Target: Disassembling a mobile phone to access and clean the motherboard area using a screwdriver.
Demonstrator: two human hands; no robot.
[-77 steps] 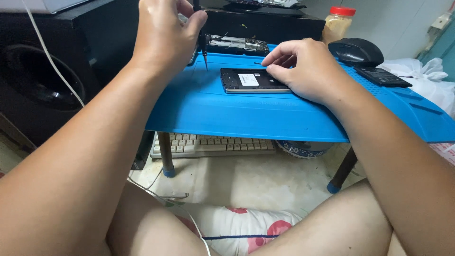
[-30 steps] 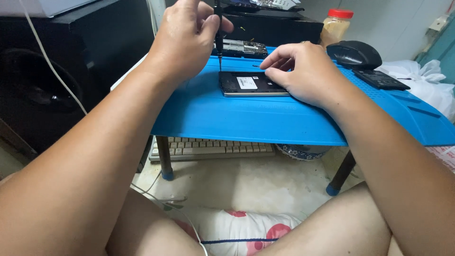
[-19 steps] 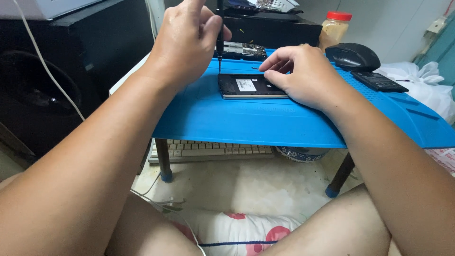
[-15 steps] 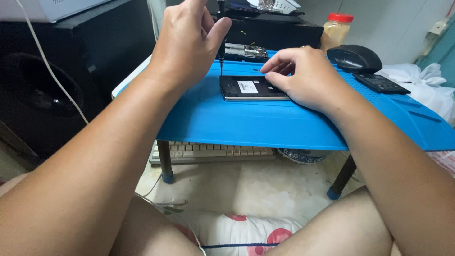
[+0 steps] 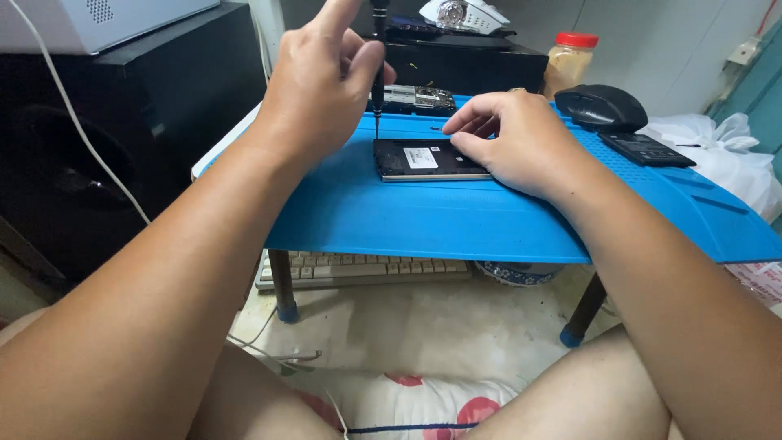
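My left hand (image 5: 322, 81) pinches a slim black screwdriver (image 5: 379, 57) between thumb and fingers, shaft upright, tip down at the top left corner of the opened phone (image 5: 428, 159). My right hand (image 5: 513, 138) lies flat on the right part of the phone, holding nothing in its grip, just pressing the phone down, fingertips (image 5: 456, 126) reaching over its upper edge. The phone lies back side up on the blue mat (image 5: 456, 220) that covers the worktop, a small white rectangular label near its middle.

Just behind the screwdriver lies a bare circuit board (image 5: 411, 98), partly hidden by my left hand. Farther right on the mat sit a black computer mouse (image 5: 601, 106) and a flat black rectangular part (image 5: 643, 148). Behind them stands a jar with a red lid (image 5: 568, 61), and beside it a black box (image 5: 464, 57). A large black speaker (image 5: 106, 138) fills the left, with a white cable (image 5: 77, 126) running across it. Under the worktop a pale keyboard (image 5: 358, 269) rests on the floor.
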